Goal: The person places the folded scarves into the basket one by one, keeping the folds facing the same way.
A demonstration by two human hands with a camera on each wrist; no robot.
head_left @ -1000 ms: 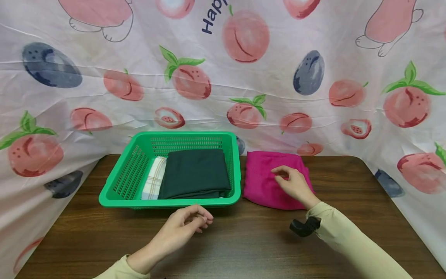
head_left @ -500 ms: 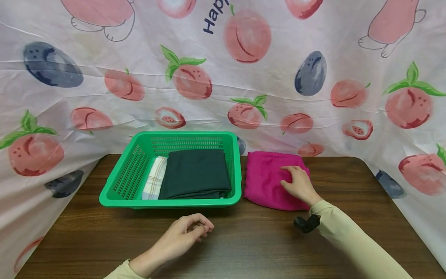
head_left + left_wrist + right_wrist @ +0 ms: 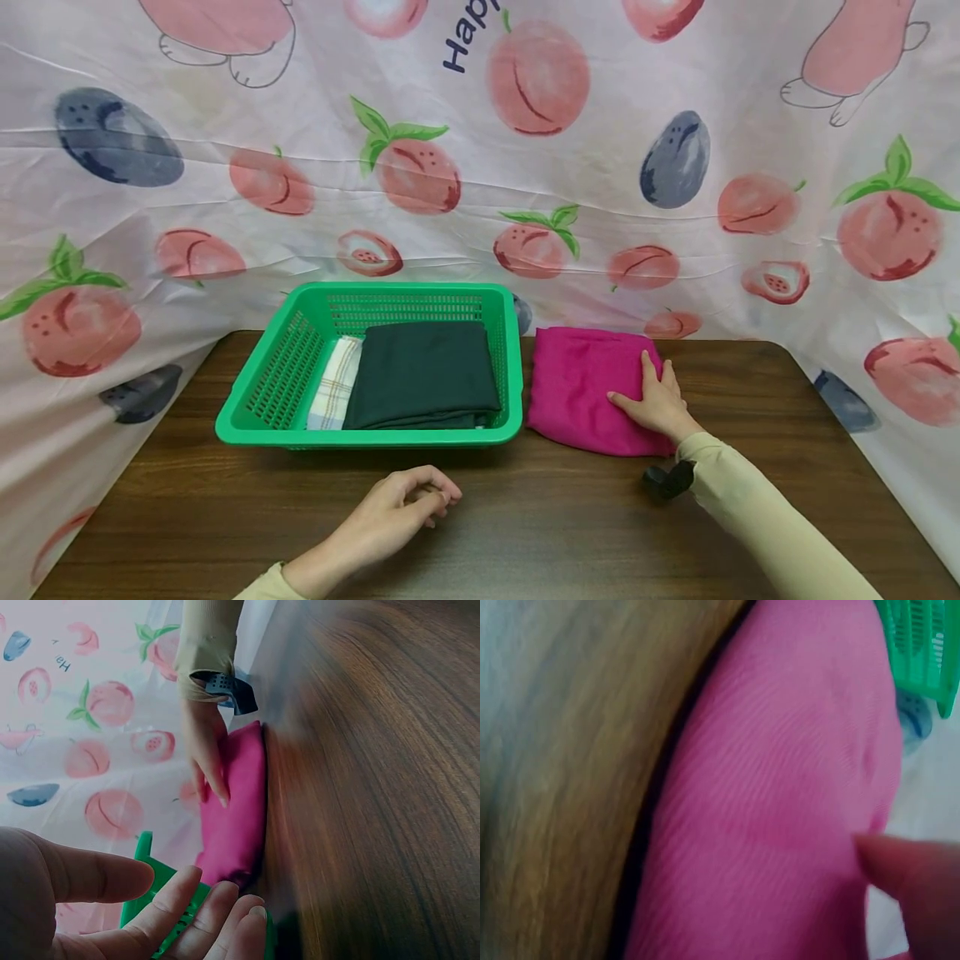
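My right hand (image 3: 658, 402) lies flat on the folded magenta ribbed cloth (image 3: 588, 387), right of centre; left hand (image 3: 401, 508), loosely curled and empty, rests on the brown wooden tabletop (image 3: 540, 533), bottom centre.

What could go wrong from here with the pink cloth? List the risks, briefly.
1. The right hand lies flat on the folded magenta ribbed cloth, gripping nothing; a one-handed lift could undo the fold.
2. The green perforated plastic basket already holds a folded dark green cloth and a plaid cloth, so room looks tight.
3. The left hand rests apart on the brown wooden table, steadying nothing.
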